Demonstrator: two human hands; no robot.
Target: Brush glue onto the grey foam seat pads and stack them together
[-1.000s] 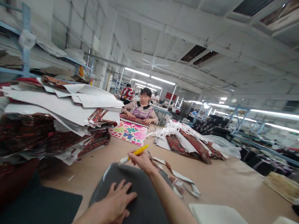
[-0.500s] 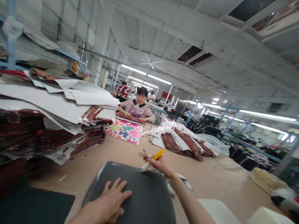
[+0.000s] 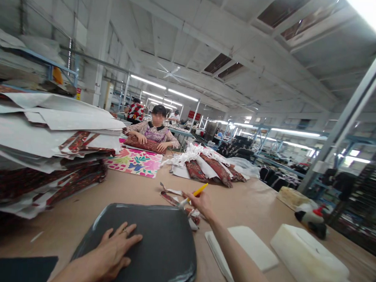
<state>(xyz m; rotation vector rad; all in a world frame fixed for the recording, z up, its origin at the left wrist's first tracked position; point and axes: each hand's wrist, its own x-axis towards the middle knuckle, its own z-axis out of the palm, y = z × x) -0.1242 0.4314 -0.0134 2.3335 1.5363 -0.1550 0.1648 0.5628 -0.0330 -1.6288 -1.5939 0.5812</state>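
A dark grey panel (image 3: 158, 243) with rounded corners lies on the table before me, with whitish wet-looking streaks along its edges. Flat on its left part rests my left hand (image 3: 118, 244), fingers spread, holding nothing. Fingers wrapped round the yellow handle, my right hand (image 3: 200, 204) grips a brush (image 3: 200, 189) with a pale tip. That tip is at the panel's far right corner; contact cannot be made out. Just beyond the corner lie patterned fabric scraps (image 3: 167, 195).
Stacked patterned pieces with white backing (image 3: 58, 123) stand at left. Across the table (image 3: 136, 192), a co-worker (image 3: 154, 131) handles rolled fabric beside a floral sheet (image 3: 137, 163). White pads (image 3: 248, 243) and a whitish plastic container (image 3: 310, 254) are at right. A fabric bundle (image 3: 208, 167) lies ahead.
My view has swung to the right, showing more of the container. The brush has moved along the panel's far edge toward its right corner. My left hand stays flat on the panel.
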